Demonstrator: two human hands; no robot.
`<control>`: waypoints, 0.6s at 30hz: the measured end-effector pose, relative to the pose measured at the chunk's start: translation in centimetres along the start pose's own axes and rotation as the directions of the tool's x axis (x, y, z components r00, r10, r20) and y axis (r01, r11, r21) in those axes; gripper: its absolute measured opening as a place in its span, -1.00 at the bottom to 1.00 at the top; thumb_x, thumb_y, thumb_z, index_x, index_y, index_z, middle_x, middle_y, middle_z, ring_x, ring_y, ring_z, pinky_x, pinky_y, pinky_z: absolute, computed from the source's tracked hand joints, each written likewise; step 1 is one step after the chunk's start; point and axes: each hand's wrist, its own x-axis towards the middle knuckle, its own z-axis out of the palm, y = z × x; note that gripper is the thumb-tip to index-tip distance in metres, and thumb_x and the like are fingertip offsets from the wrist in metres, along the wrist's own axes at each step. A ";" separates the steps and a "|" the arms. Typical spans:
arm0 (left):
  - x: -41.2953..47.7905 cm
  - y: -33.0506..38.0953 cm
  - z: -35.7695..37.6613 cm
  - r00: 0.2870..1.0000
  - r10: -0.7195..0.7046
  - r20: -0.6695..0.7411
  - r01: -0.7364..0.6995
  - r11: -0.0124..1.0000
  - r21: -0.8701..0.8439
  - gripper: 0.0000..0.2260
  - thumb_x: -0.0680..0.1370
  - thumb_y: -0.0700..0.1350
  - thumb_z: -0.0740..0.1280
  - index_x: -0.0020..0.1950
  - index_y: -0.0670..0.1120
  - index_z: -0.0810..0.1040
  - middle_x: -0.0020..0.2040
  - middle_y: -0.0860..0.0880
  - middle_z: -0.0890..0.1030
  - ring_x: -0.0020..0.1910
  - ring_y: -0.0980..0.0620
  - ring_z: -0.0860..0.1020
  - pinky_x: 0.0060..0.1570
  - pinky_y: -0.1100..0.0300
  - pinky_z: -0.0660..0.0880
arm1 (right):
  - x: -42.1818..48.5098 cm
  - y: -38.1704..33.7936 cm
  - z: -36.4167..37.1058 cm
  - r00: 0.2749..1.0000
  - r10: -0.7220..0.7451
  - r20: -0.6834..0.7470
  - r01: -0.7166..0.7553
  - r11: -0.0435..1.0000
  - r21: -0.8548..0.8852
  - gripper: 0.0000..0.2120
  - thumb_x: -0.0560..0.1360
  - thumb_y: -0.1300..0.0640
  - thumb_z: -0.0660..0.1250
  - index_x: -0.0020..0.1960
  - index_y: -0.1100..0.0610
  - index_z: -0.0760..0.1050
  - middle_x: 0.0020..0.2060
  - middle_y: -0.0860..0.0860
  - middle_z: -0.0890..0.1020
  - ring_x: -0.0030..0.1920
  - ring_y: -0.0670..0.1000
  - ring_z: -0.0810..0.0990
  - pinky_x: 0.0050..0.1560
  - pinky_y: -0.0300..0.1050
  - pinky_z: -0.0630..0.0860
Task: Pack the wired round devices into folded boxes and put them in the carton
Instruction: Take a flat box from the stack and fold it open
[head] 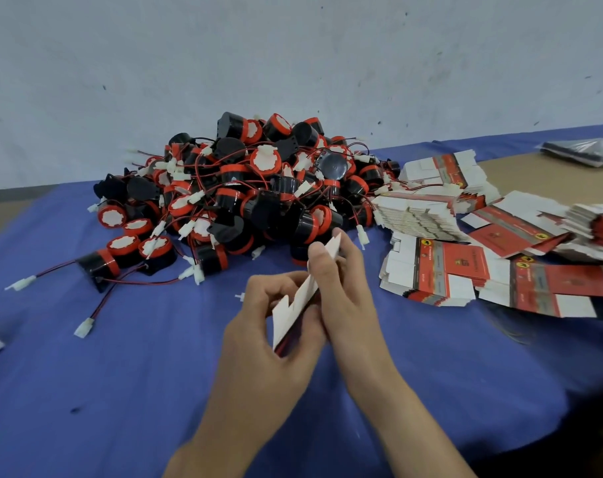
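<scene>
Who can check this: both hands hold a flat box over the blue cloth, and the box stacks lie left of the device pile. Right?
Wrong side: the head view shows the box stacks right of the device pile. Otherwise yes: the left hand and right hand hold a flat box over the blue cloth.

Two bare hands, left hand [267, 331] and right hand [341, 288], each on a bare forearm. Left forearm [224, 426] and right forearm [408, 408] uncovered along the whole length in view, cut off by the lower edge of the view before the elbows. Slim wrists, widening gradually into fuller forearms. Smooth skin throughout. Long, slender fingers with rounded tips. Knuckles as soft ridges along the back of the left hand. Right thumb [316, 253] broad at the tip, with what appears to be a short, plain nail. Fingertips slightly blurred, finer detail of the other nails too soft to tell.
</scene>
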 end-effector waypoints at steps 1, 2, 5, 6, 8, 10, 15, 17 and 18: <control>-0.1 -0.1 0.1 0.999 -0.024 0.022 0.025 0.999 -0.039 -0.76 0.52 0.06 0.36 0.15 0.30 0.44 0.04 0.23 0.64 -0.03 0.20 0.66 -0.20 0.37 0.57 | -0.1 -0.1 0.1 1.000 0.002 0.007 -0.002 1.000 0.017 -0.44 0.51 -0.20 0.31 0.44 -0.01 0.35 -0.15 -0.15 0.65 -0.07 -0.12 0.68 -0.11 -0.35 0.56; -0.1 -0.1 0.2 0.999 -0.039 0.038 0.042 0.997 -0.068 -0.72 0.53 0.05 0.36 0.20 0.29 0.44 0.08 0.22 0.64 0.01 0.19 0.66 -0.16 0.34 0.59 | -0.1 0.0 0.1 1.000 0.001 0.010 -0.001 1.000 0.031 -0.47 0.52 -0.18 0.31 0.42 0.00 0.37 -0.12 -0.11 0.66 -0.04 -0.07 0.69 -0.08 -0.31 0.58; 0.1 -0.4 0.3 0.997 -0.045 0.056 0.052 0.991 -0.121 -0.64 0.57 -0.06 0.38 0.33 0.18 0.43 0.18 0.17 0.63 0.13 0.13 0.64 -0.04 0.27 0.61 | 0.1 -0.1 -0.1 1.000 -0.007 0.027 0.007 1.000 0.030 -0.52 0.54 -0.11 0.35 0.39 0.03 0.40 -0.05 -0.08 0.67 0.03 -0.05 0.69 -0.04 -0.29 0.58; 0.2 -0.6 0.3 0.998 -0.051 0.045 0.057 0.990 -0.132 -0.63 0.57 -0.07 0.39 0.35 0.15 0.43 0.20 0.14 0.62 0.16 0.10 0.64 -0.02 0.22 0.62 | 0.2 -0.1 -0.3 0.999 -0.015 0.036 0.015 1.000 0.017 -0.56 0.57 -0.06 0.36 0.39 0.05 0.41 -0.07 -0.11 0.67 0.01 -0.09 0.69 -0.05 -0.32 0.57; 0.3 -0.9 0.3 0.996 -0.083 0.027 0.086 0.982 -0.165 -0.59 0.54 0.01 0.40 0.37 0.15 0.41 0.25 0.09 0.60 0.19 0.03 0.63 0.02 0.05 0.65 | 0.2 0.0 -0.5 0.999 -0.027 0.044 0.027 1.000 -0.015 -0.62 0.60 0.03 0.37 0.37 0.07 0.42 -0.10 -0.17 0.66 -0.03 -0.15 0.68 -0.06 -0.35 0.55; 0.4 -0.9 0.3 0.995 -0.097 0.014 0.098 0.978 -0.186 -0.55 0.50 0.08 0.39 0.37 0.21 0.40 0.28 0.11 0.59 0.21 0.05 0.62 0.06 0.06 0.63 | 0.2 0.2 -0.8 0.997 -0.040 0.060 0.041 0.999 -0.023 -0.66 0.61 0.10 0.37 0.36 0.06 0.43 -0.10 -0.17 0.67 -0.02 -0.15 0.68 -0.06 -0.35 0.55; 0.5 -0.7 0.4 0.995 -0.103 0.006 0.101 0.970 -0.220 -0.45 0.45 0.10 0.42 0.42 0.28 0.34 0.28 0.23 0.56 0.16 0.20 0.62 -0.04 0.31 0.60 | -0.1 0.2 -0.8 0.993 -0.008 0.119 0.011 1.000 -0.029 -0.68 0.60 0.02 0.27 0.34 0.01 0.48 0.06 -0.03 0.69 0.08 -0.10 0.67 0.00 -0.30 0.57; 0.7 -0.8 0.5 0.992 -0.128 0.003 0.126 0.967 -0.222 -0.39 0.42 0.12 0.42 0.43 0.31 0.29 0.31 0.24 0.54 0.20 0.20 0.59 -0.01 0.25 0.62 | -0.5 0.3 -0.6 0.985 0.038 0.169 -0.030 0.998 -0.050 -0.68 0.64 -0.07 0.19 0.34 -0.07 0.52 0.12 -0.06 0.70 0.13 -0.12 0.66 0.03 -0.30 0.57; 0.8 -0.9 0.4 0.989 -0.146 -0.001 0.142 0.962 -0.233 -0.37 0.40 0.14 0.41 0.42 0.36 0.27 0.32 0.25 0.52 0.21 0.20 0.59 0.01 0.20 0.63 | -0.6 0.5 -0.6 0.981 0.061 0.186 -0.050 0.997 -0.061 -0.66 0.66 -0.13 0.15 0.36 -0.10 0.52 0.15 -0.07 0.69 0.16 -0.11 0.66 0.06 -0.29 0.58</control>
